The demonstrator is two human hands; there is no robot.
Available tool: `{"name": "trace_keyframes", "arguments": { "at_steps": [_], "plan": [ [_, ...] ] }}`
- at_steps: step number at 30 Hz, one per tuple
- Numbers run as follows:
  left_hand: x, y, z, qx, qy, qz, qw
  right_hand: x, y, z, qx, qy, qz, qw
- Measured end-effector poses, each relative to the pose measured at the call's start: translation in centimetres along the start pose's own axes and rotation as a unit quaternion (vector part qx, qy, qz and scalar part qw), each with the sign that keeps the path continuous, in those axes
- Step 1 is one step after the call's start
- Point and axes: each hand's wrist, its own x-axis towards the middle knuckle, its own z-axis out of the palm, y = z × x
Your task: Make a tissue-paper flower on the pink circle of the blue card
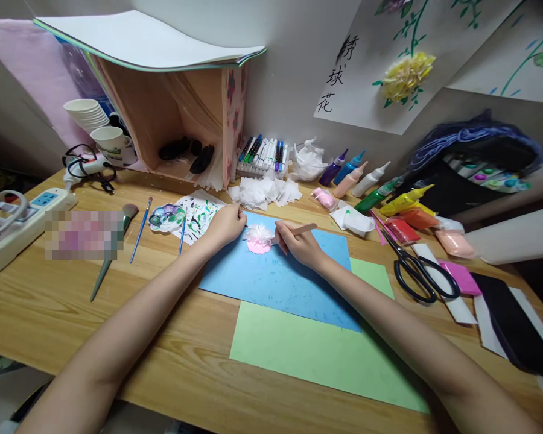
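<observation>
A blue sheet of paper [280, 277] lies on the wooden desk, overlapping a green sheet [317, 355]. Near its far edge sits a pink disc [259, 245] topped with white crumpled tissue [259, 232]. My right hand [296, 241] is closed around a thin wooden stick [305, 229] whose tip points at the pink disc. My left hand [228, 223] rests curled at the blue sheet's far left corner, fingertips pinched close to the tissue; what they hold, if anything, is too small to see.
Black scissors [416, 268], paint bottles [366, 181] and clay pieces lie to the right. Markers [262, 154], tissue scraps [265, 191] and a wooden box stand at the back. Brushes [140, 229], a painted palette sheet [185, 214], paper cups and a power strip [18, 220] are left.
</observation>
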Motion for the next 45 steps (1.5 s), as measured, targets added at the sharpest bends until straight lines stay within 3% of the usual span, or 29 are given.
{"name": "trace_keyframes", "arguments": {
  "at_steps": [7, 12, 15, 25, 35, 37, 41, 45],
  "plan": [
    [-0.2, 0.2, 0.0, -0.002, 0.001, 0.005, 1.0, 1.9, -0.9, -0.1, -0.012, -0.04, 0.002, 0.999],
    [-0.3, 0.3, -0.1, 0.016, 0.001, 0.009, 1.0, 0.3, 0.3, 0.1, 0.031, 0.044, -0.002, 0.999],
    [-0.3, 0.3, 0.0, 0.026, 0.003, 0.009, 1.0, -0.2, 0.9, 0.1, 0.059, 0.061, 0.002, 0.996],
    [-0.3, 0.3, 0.1, 0.025, 0.006, 0.012, 1.0, 0.2, 0.7, 0.6, 0.026, 0.029, -0.027, 0.999],
    [-0.3, 0.3, 0.0, 0.031, 0.008, 0.018, 0.999, 3.2, -1.2, 0.5, -0.053, -0.033, -0.018, 0.998],
    [-0.3, 0.3, 0.0, 0.029, 0.008, 0.016, 0.999, 2.8, -1.2, 0.3, -0.029, -0.021, -0.011, 0.999],
    [-0.2, 0.2, 0.1, 0.026, 0.001, 0.011, 1.0, 0.6, -0.5, 0.0, 0.059, 0.07, -0.001, 0.996],
    [-0.1, 0.0, 0.3, 0.03, 0.003, 0.016, 0.999, -1.5, 0.3, -0.1, 0.029, 0.069, -0.038, 0.996]
  ]
}}
